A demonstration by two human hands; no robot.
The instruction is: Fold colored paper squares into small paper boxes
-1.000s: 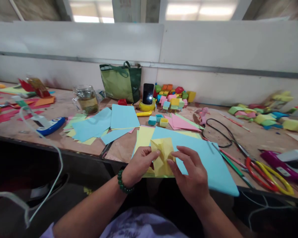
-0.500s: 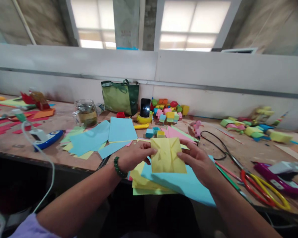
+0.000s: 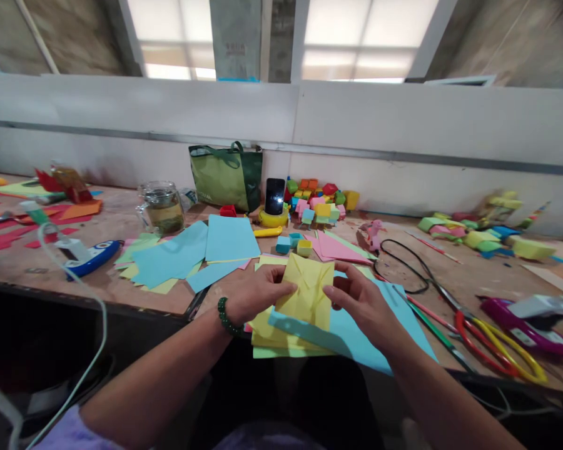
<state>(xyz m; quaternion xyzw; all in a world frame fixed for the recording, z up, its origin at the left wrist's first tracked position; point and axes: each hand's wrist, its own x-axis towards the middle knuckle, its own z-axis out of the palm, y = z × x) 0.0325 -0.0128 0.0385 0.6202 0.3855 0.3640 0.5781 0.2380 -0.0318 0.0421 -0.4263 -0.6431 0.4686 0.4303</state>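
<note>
Head view | left hand (image 3: 253, 292), right hand (image 3: 361, 301) (palms inward) | fingers pinching yellow folded paper (image 3: 307, 292)

No legible text found. Faint marks on the far concrete pillar (image 3: 237, 47), print on the green bag (image 3: 216, 178) and the label on the purple tool (image 3: 520, 337), near right, are too blurred to read.

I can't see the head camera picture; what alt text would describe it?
A left hand and right hand pinch a folded yellow paper over a stack of blue and yellow sheets at a workbench edge. Small paper boxes, scissors and a glass jar lie around.
</note>
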